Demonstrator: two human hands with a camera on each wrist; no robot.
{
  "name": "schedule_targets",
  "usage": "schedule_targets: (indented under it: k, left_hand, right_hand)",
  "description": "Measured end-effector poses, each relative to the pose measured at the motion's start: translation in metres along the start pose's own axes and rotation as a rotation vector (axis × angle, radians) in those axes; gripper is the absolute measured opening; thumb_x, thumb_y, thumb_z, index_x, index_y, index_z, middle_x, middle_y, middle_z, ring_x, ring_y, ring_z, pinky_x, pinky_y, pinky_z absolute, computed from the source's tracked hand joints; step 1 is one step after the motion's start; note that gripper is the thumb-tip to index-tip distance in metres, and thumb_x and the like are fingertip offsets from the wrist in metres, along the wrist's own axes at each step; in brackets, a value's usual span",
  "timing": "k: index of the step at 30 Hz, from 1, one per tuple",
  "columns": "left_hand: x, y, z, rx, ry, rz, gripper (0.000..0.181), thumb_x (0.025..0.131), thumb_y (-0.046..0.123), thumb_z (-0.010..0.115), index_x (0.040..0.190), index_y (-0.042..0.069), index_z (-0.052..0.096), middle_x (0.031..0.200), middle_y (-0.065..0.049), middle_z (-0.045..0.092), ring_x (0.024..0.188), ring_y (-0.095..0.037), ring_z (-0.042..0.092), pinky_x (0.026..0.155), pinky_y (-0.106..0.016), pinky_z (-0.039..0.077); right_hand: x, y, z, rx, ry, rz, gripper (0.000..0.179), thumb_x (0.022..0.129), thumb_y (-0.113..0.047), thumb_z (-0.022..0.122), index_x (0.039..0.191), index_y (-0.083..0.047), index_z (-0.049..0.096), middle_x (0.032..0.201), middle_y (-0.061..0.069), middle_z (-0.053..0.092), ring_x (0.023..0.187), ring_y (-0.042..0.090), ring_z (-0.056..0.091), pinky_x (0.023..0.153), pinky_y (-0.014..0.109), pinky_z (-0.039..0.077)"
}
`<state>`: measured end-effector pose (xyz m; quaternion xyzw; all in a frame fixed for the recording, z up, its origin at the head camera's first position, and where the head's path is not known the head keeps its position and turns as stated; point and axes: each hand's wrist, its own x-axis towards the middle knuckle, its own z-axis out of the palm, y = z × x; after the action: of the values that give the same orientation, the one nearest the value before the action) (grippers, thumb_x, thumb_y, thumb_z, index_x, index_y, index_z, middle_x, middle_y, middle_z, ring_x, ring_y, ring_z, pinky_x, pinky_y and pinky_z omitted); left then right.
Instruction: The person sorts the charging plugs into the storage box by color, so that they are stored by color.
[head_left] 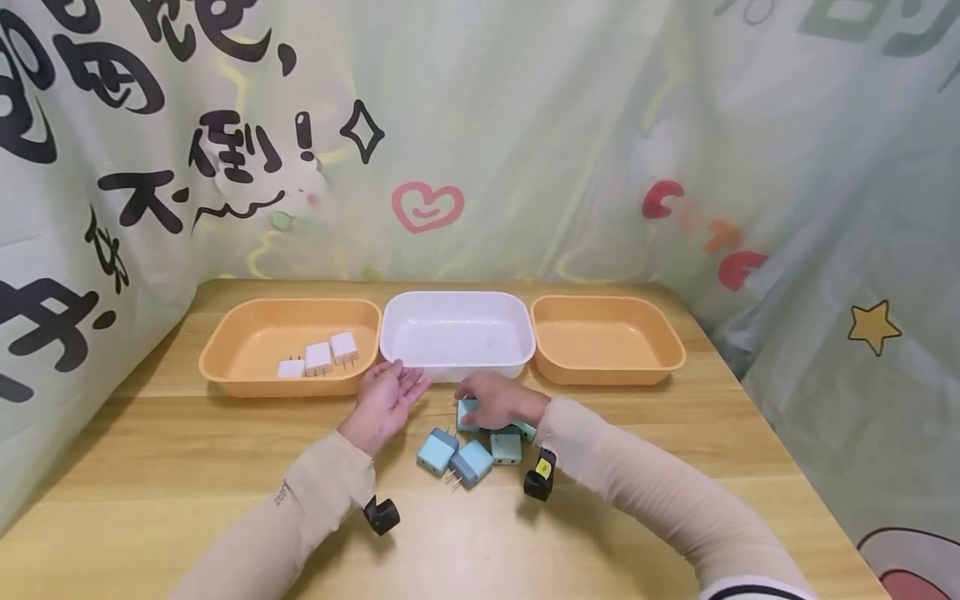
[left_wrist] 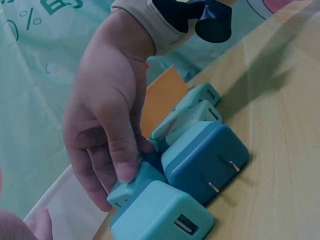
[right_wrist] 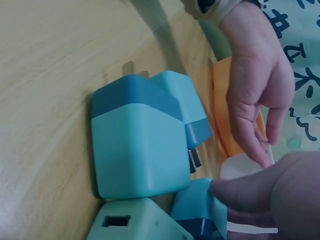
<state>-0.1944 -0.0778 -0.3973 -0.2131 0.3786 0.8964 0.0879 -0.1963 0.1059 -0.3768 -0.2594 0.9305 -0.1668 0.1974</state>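
Note:
My right hand point(head_left: 495, 400) reaches over the cluster of plug-in chargers, thumb and fingers gripping a blue charger point(head_left: 467, 414) at its far side. In the left wrist view that thumb lies along the top of the blue charger point(left_wrist: 137, 182). Two more blue chargers, one point(head_left: 437, 452) and another point(head_left: 472, 463), lie nearer me with metal prongs showing. Green chargers point(head_left: 506, 447) sit under and beside my right hand, partly hidden by it. My left hand point(head_left: 386, 404) is palm up, fingers loosely extended at the front left corner of the white bin point(head_left: 457, 372).
An orange bin point(head_left: 292, 389) at the left holds several white chargers point(head_left: 318, 357). Another orange bin point(head_left: 609, 377) stands right of the white one. A printed curtain point(head_left: 510, 150) hangs behind the wooden table point(head_left: 465, 550). Each wrist carries a small black camera.

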Motion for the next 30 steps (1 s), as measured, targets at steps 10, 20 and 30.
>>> schedule_targets:
  k: [10, 20, 30]
  left_hand:
    - [0.004, -0.004, 0.005, -0.024, 0.019, 0.021, 0.034, 0.102, 0.000, 0.039, 0.131, 0.007, 0.021, 0.112, -0.013, 0.039, 0.098, -0.020, 0.048, 0.087, -0.026, 0.051]
    - [0.005, -0.004, 0.004, -0.023, 0.040, 0.016, 0.039, 0.102, 0.000, 0.038, 0.132, 0.008, 0.016, 0.111, -0.012, 0.038, 0.089, -0.018, 0.049, 0.072, -0.018, 0.049]
    - [0.003, -0.004, 0.003, -0.009, 0.048, 0.021, 0.025, 0.102, 0.000, 0.038, 0.118, 0.011, 0.022, 0.110, -0.013, 0.038, 0.088, -0.019, 0.049, 0.071, -0.018, 0.048]
  right_hand:
    - [0.001, -0.002, -0.002, -0.042, 0.004, -0.016, 0.036, 0.081, -0.015, 0.079, 0.113, -0.002, 0.067, 0.109, 0.010, 0.068, 0.104, 0.023, 0.060, 0.095, 0.038, 0.048]
    - [0.005, -0.001, -0.003, 0.014, -0.023, -0.012, 0.024, 0.077, -0.013, 0.083, 0.097, -0.012, 0.069, 0.100, 0.003, 0.067, 0.099, 0.020, 0.061, 0.088, 0.034, 0.050]
    - [0.002, -0.006, -0.011, 0.081, -0.024, -0.039, 0.029, 0.081, -0.009, 0.079, 0.107, -0.005, 0.067, 0.104, 0.008, 0.069, 0.102, 0.022, 0.062, 0.094, 0.037, 0.049]
